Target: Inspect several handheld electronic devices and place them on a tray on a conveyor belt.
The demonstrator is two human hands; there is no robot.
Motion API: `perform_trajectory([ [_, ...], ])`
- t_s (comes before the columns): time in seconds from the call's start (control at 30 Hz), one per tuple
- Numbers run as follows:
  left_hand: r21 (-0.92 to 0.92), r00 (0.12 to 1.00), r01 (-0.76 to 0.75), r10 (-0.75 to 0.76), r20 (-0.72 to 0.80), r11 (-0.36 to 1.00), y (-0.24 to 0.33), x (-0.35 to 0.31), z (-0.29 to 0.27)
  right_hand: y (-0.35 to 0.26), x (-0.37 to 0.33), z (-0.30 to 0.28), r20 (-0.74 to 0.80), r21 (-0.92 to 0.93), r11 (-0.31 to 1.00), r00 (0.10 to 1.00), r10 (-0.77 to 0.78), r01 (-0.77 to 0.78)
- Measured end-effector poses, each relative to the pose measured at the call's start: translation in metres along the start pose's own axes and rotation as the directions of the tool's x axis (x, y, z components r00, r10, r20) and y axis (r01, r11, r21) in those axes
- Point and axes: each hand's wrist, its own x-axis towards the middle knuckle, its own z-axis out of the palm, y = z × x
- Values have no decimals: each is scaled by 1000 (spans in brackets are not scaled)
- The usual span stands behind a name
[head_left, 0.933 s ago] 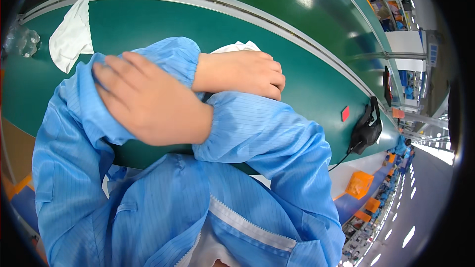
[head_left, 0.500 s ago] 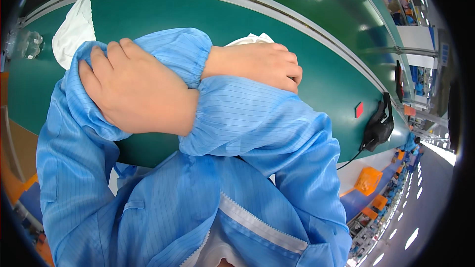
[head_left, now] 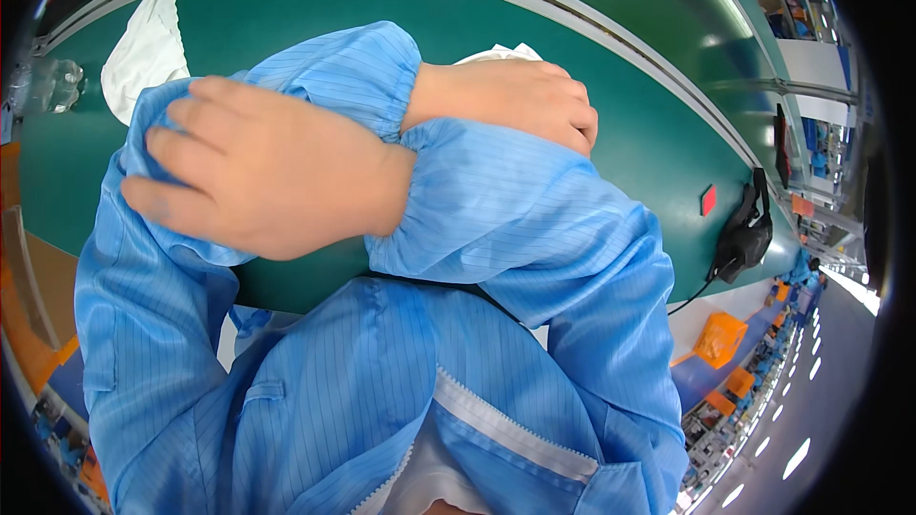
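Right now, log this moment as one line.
right hand: spread on left sleeve | left hand: curled, partly hiding white item | right forearm: crossed over left forearm

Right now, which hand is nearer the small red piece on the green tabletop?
Left. With the arms crossed, the left hand is up and left of the red piece in the picture, apart from it; the right hand lies farther left, on the left sleeve.

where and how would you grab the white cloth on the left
I'd pinch the white cloth by its narrow far end, probably coming in from the right and slightly above. It tapers to a slim tip there, while its wider near end is partly hidden behind the blue left sleeve, so that end looks harder to get at.
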Motion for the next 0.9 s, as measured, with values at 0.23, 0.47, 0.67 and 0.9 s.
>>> perform_trajectory([
  [0.23,34,1000,-19,20,-20,999,-1,1,4,-6,3,-16,212,-108,993,975,64,-41],
  [0.47,31,1000,25,-25,7,999,6,0,-4,-12,-1,3,61,-152,982,991,118,-107],
  [0.67,-4,998,61,-61,33,998,9,2,-8,-10,-3,5,-58,-38,996,995,82,-84],
  [0.9,-16,998,53,-52,22,998,9,2,-9,-8,-2,1,17,-50,995,996,82,-81],
])
